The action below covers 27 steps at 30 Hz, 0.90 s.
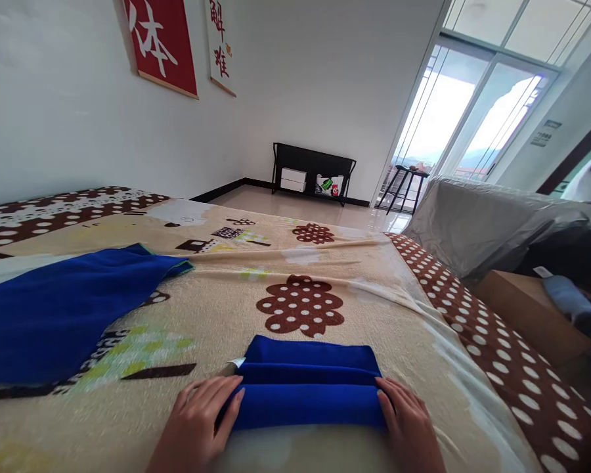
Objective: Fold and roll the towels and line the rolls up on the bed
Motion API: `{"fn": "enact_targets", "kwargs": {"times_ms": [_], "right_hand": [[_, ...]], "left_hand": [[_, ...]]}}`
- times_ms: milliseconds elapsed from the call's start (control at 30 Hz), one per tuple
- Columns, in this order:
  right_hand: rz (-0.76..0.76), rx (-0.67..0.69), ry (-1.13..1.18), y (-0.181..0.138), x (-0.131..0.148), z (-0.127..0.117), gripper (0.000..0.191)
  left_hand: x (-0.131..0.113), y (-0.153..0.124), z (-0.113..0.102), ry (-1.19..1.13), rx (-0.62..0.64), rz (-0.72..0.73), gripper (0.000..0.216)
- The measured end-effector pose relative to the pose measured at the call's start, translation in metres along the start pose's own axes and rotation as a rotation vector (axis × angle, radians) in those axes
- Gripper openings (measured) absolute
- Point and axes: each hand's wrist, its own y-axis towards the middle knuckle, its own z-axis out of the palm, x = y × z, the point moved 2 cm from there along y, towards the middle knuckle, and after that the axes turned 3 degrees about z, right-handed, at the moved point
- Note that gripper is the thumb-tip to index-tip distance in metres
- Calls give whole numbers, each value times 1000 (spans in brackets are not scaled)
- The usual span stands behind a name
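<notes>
- One blue cloth (pixel 309 406), toward the blanket's (pixel 221 305) near edge, looks mostly folded tbh, layers showing
- left hand (pixel 201 414) and right hand (pixel 408 417) have fingers closed on its ends
- second cloth (pixel 69 309) lies loose toward the left edge, unfolded

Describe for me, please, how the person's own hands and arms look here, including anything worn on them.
The left hand and right hand are both bare, with no gloves and no rings or bracelets to be seen. The lower picture edge cuts off the arms, and no sleeves show.
</notes>
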Motion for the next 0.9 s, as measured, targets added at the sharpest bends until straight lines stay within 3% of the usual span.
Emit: {"fn": "enact_targets", "kwargs": {"times_ms": [133, 200, 300, 367, 533, 900], "right_hand": [[161, 100, 137, 43, -7, 0, 38], [144, 201, 179, 68, -7, 5, 36], [52, 292, 234, 92, -7, 15, 22], [20, 315, 259, 98, -8, 22, 15], [35, 282, 279, 95, -18, 31, 20], [76, 145, 281, 99, -28, 38, 27]], "left_hand": [[5, 44, 2, -105, 193, -174, 27], [7, 66, 8, -163, 299, -206, 28], [13, 85, 22, -245, 358, -205, 26], [19, 88, 31, -301, 372, -205, 20], [33, 82, 39, -436, 391, -244, 18], [36, 90, 48, -513, 400, -404, 17]]}}
